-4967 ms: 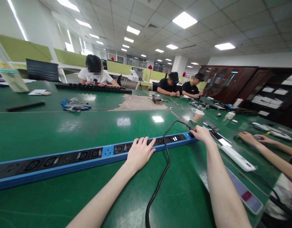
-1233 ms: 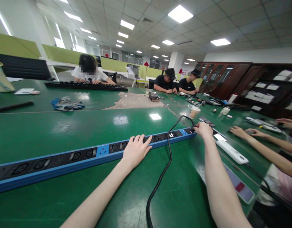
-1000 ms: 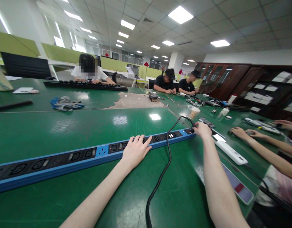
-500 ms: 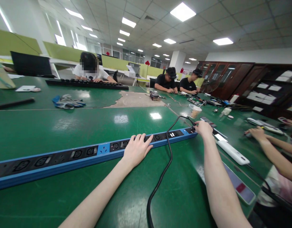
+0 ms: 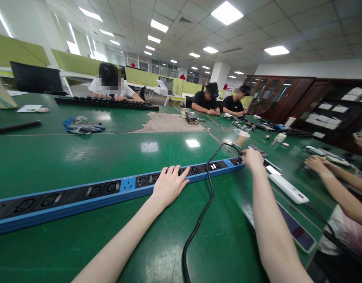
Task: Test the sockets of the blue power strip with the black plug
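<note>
Blue-and-black long, straight power strip (image 5: 127, 184) lies slantwise on the glossy green table (image 5: 110, 153), as seen in the head view. Left hand (image 5: 170, 184) rests across its sockets, fingers spread and extended, gripping nothing. Right hand (image 5: 252, 158) has its fingertips closed on the black plug (image 5: 239, 160) of a flexible black cable (image 5: 212, 192) at the strip's right end; whether the plug is fully seated cannot be told. White elongated bar (image 5: 288, 189) lies near the right forearm.

Beyond the far edge of the green tabletop (image 5: 110, 157), lime partitions (image 5: 76, 64) are lit by ceiling panels (image 5: 227, 13); wooden cabinets (image 5: 282, 98) are seen past its far right corner.
</note>
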